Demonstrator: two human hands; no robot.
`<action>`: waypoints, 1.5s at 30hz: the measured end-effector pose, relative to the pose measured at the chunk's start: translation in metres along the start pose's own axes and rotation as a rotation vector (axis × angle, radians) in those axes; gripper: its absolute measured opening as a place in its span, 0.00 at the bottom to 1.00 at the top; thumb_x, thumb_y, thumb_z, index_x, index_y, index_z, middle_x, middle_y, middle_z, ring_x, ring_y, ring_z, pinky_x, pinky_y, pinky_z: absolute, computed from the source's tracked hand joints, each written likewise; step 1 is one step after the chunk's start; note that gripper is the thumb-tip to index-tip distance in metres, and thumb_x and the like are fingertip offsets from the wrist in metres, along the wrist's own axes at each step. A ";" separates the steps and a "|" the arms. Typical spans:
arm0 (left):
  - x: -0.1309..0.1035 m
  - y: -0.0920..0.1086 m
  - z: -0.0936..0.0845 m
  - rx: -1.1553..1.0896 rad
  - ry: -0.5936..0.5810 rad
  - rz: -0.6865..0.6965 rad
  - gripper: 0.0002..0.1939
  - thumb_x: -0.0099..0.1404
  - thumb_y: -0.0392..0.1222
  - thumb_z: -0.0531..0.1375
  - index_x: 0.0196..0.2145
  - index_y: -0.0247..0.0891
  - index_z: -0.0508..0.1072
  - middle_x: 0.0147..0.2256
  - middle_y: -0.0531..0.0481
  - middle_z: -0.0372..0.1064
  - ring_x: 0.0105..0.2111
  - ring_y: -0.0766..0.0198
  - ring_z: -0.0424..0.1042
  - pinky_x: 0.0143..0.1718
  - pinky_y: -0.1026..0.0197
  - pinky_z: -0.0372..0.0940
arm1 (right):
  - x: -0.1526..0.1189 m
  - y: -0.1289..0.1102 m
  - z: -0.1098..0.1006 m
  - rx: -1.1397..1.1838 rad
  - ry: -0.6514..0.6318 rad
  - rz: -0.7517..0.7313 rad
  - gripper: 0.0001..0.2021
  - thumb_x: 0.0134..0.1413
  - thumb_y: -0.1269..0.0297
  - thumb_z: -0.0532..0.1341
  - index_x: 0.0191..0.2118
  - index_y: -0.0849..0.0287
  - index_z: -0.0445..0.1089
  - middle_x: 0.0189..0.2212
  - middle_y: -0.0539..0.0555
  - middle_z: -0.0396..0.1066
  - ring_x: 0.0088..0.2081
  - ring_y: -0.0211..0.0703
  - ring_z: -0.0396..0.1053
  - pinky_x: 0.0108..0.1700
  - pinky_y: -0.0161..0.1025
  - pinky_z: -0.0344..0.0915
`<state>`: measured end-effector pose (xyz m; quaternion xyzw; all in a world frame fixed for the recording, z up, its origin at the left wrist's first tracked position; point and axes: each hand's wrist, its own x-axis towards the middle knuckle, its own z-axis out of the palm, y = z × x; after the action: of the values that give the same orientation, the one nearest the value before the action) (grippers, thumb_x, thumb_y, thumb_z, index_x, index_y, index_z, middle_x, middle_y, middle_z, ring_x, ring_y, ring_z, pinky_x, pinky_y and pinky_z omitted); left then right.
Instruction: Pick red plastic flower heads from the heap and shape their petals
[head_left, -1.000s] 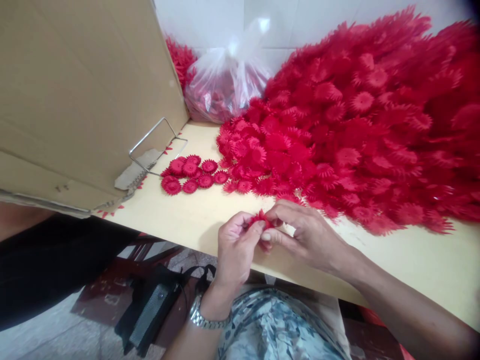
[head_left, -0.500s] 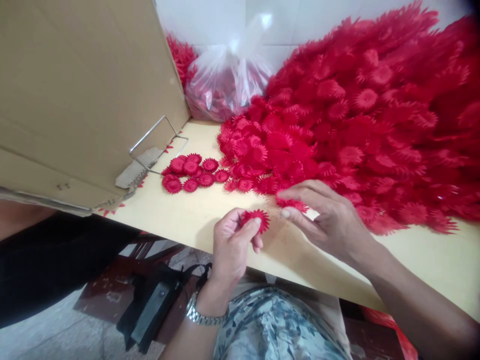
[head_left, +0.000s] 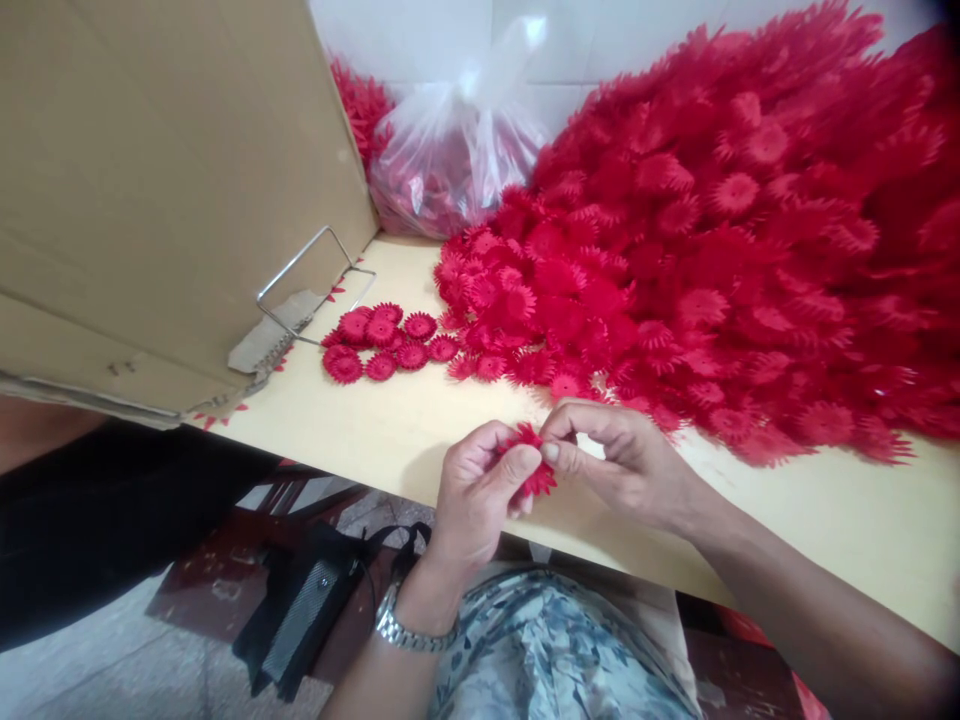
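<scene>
Between the thumb and fingers of my left hand (head_left: 474, 492) is a red fabric flower (head_left: 540, 482) with a pointed, fringed edge. My right hand (head_left: 634, 468) pinches at the flower's upper right edge, thumb against forefinger. Both hands meet just above the table's front part, and their fingers cover much of the flower. Whether one or more layers are held cannot be made out. Ahead of them, a large pile of loose red flower pieces (head_left: 705, 310) spreads over the table. To the left lies a small group of dark red round flowers (head_left: 381, 332), some stacked.
A tall cardboard box (head_left: 172, 180) walls off the left side, with a bent wire frame (head_left: 292, 265) by it. A tied clear plastic bag (head_left: 457, 165) of red pieces stands at the back. A black bag (head_left: 300, 610) hangs below the table (head_left: 360, 440). Someone's dark-clothed arm (head_left: 112, 520) is at left.
My right hand has moved left and down from the pile's edge to the flower in my left hand. My left hand has shifted slightly right, and the flower is tilted more.
</scene>
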<state>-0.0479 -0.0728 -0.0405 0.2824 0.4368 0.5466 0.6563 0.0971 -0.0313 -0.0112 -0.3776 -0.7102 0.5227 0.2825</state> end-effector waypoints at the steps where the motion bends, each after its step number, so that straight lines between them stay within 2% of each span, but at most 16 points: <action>1: 0.000 0.000 -0.001 -0.012 -0.023 -0.007 0.14 0.52 0.47 0.66 0.24 0.35 0.67 0.16 0.58 0.62 0.14 0.75 0.58 0.14 0.72 0.54 | -0.001 0.000 0.000 0.045 -0.001 0.025 0.12 0.57 0.58 0.57 0.27 0.60 0.66 0.22 0.49 0.66 0.25 0.36 0.64 0.28 0.34 0.60; 5: -0.001 -0.001 -0.003 -0.082 -0.063 -0.002 0.14 0.52 0.46 0.66 0.24 0.35 0.67 0.16 0.57 0.65 0.13 0.73 0.62 0.13 0.71 0.56 | -0.002 0.001 0.000 0.185 -0.013 0.088 0.14 0.56 0.57 0.57 0.26 0.61 0.66 0.20 0.50 0.67 0.25 0.38 0.65 0.29 0.36 0.61; 9: -0.002 0.001 -0.003 -0.126 -0.081 0.034 0.12 0.52 0.45 0.66 0.25 0.35 0.68 0.17 0.55 0.67 0.13 0.71 0.64 0.13 0.70 0.58 | -0.001 0.002 -0.001 0.332 -0.043 0.122 0.13 0.56 0.55 0.58 0.27 0.60 0.65 0.22 0.51 0.70 0.27 0.40 0.68 0.35 0.39 0.64; 12: -0.003 0.000 -0.002 -0.090 -0.053 0.048 0.11 0.54 0.44 0.64 0.25 0.36 0.68 0.17 0.55 0.67 0.14 0.70 0.65 0.14 0.69 0.59 | -0.002 0.001 -0.001 0.334 -0.075 0.132 0.14 0.57 0.54 0.57 0.28 0.59 0.66 0.22 0.51 0.70 0.28 0.40 0.69 0.36 0.39 0.65; 16: -0.004 -0.001 0.002 0.087 0.058 0.091 0.09 0.58 0.42 0.62 0.25 0.36 0.67 0.16 0.58 0.64 0.14 0.73 0.62 0.15 0.71 0.58 | -0.004 -0.004 -0.001 0.299 -0.120 0.062 0.16 0.58 0.51 0.54 0.30 0.59 0.67 0.26 0.52 0.72 0.30 0.39 0.70 0.37 0.37 0.65; 19: -0.005 0.000 0.003 0.206 0.074 0.126 0.10 0.60 0.40 0.60 0.23 0.36 0.65 0.15 0.59 0.61 0.15 0.75 0.60 0.16 0.73 0.56 | -0.005 -0.006 0.001 0.214 -0.083 0.083 0.15 0.52 0.50 0.61 0.30 0.59 0.67 0.26 0.51 0.72 0.30 0.39 0.70 0.32 0.35 0.65; 23: -0.006 0.003 -0.002 0.254 -0.044 0.076 0.09 0.61 0.42 0.59 0.26 0.36 0.67 0.17 0.57 0.64 0.16 0.73 0.63 0.17 0.70 0.59 | -0.003 0.001 0.001 0.158 0.025 0.027 0.14 0.56 0.54 0.58 0.26 0.59 0.67 0.21 0.49 0.69 0.25 0.36 0.67 0.29 0.34 0.63; 26: -0.008 0.006 -0.009 0.242 -0.087 0.066 0.10 0.61 0.42 0.59 0.26 0.36 0.67 0.17 0.56 0.64 0.16 0.73 0.62 0.18 0.69 0.59 | -0.003 0.010 -0.006 0.102 0.153 0.010 0.13 0.55 0.55 0.59 0.26 0.59 0.68 0.21 0.48 0.67 0.24 0.35 0.64 0.28 0.33 0.60; 30: -0.008 0.013 -0.016 0.163 -0.025 0.101 0.08 0.59 0.40 0.61 0.26 0.36 0.67 0.18 0.56 0.66 0.17 0.71 0.64 0.19 0.68 0.61 | -0.002 0.014 -0.015 0.112 0.301 0.076 0.14 0.48 0.53 0.63 0.25 0.60 0.69 0.20 0.48 0.65 0.24 0.35 0.61 0.26 0.33 0.58; 33: -0.006 0.018 -0.015 0.123 0.040 0.110 0.06 0.57 0.38 0.62 0.26 0.36 0.67 0.18 0.57 0.66 0.16 0.71 0.64 0.18 0.68 0.61 | -0.002 0.013 -0.016 0.171 0.280 0.130 0.14 0.44 0.53 0.66 0.24 0.60 0.69 0.20 0.48 0.65 0.24 0.34 0.60 0.27 0.33 0.57; 36: -0.004 0.017 -0.013 0.108 0.114 0.123 0.06 0.55 0.36 0.63 0.32 0.38 0.70 0.21 0.58 0.66 0.16 0.73 0.62 0.15 0.70 0.58 | -0.002 0.012 -0.012 0.221 0.263 0.154 0.16 0.43 0.52 0.66 0.21 0.60 0.67 0.19 0.47 0.62 0.23 0.34 0.59 0.26 0.34 0.56; 39: -0.005 0.013 -0.013 0.178 0.158 0.163 0.05 0.57 0.35 0.61 0.34 0.38 0.73 0.21 0.57 0.66 0.17 0.74 0.60 0.16 0.72 0.56 | -0.003 0.012 -0.010 0.210 0.247 0.143 0.17 0.43 0.51 0.66 0.21 0.60 0.65 0.19 0.47 0.61 0.23 0.33 0.58 0.26 0.33 0.55; 42: -0.008 0.012 -0.013 0.299 0.121 0.212 0.04 0.61 0.36 0.58 0.30 0.37 0.73 0.21 0.57 0.64 0.19 0.74 0.60 0.20 0.72 0.56 | -0.004 0.012 -0.008 0.180 0.224 0.134 0.18 0.43 0.51 0.66 0.20 0.60 0.63 0.17 0.45 0.57 0.21 0.32 0.55 0.24 0.32 0.52; 45: -0.010 0.016 -0.006 0.419 -0.019 0.210 0.04 0.61 0.38 0.59 0.33 0.38 0.73 0.26 0.55 0.67 0.24 0.73 0.63 0.24 0.70 0.59 | -0.004 0.011 -0.005 0.211 0.193 0.152 0.20 0.41 0.51 0.67 0.18 0.60 0.61 0.16 0.45 0.56 0.21 0.31 0.53 0.23 0.32 0.50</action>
<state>-0.0609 -0.0792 -0.0274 0.4615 0.5028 0.5067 0.5267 0.1060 -0.0300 -0.0203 -0.4469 -0.5903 0.5756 0.3471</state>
